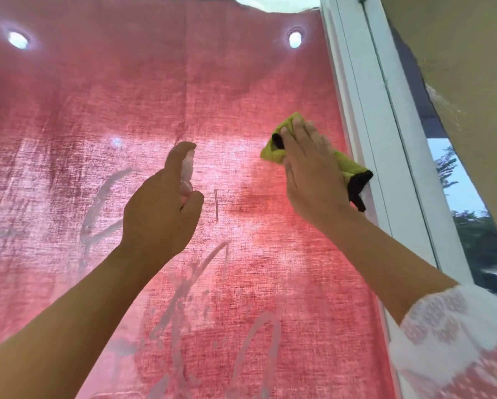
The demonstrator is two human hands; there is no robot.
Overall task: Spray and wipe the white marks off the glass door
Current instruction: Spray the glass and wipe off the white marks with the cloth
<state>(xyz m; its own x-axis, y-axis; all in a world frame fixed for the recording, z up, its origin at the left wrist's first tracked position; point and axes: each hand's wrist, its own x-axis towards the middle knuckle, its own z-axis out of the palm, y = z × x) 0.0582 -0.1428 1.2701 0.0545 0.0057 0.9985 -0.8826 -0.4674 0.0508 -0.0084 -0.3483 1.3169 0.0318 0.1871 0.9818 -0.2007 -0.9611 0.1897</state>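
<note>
Glass door point(241, 70): smeared white marks point(103, 194) | left grip point(161, 208) holds spray bottle point(187, 174) | right grip point(310, 174) flat on cloth point(286, 123)

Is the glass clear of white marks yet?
No: white marks show on the glass below the cloth and beside the left hand.

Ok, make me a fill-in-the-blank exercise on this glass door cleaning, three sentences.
1. The left hand grips a small ____ bottle.
2. The right hand presses a yellow-green cloth with ____ edging flat on the glass door.
3. The white frame stands to the ____ of the cloth.
Missing words: spray; black; right.
</note>
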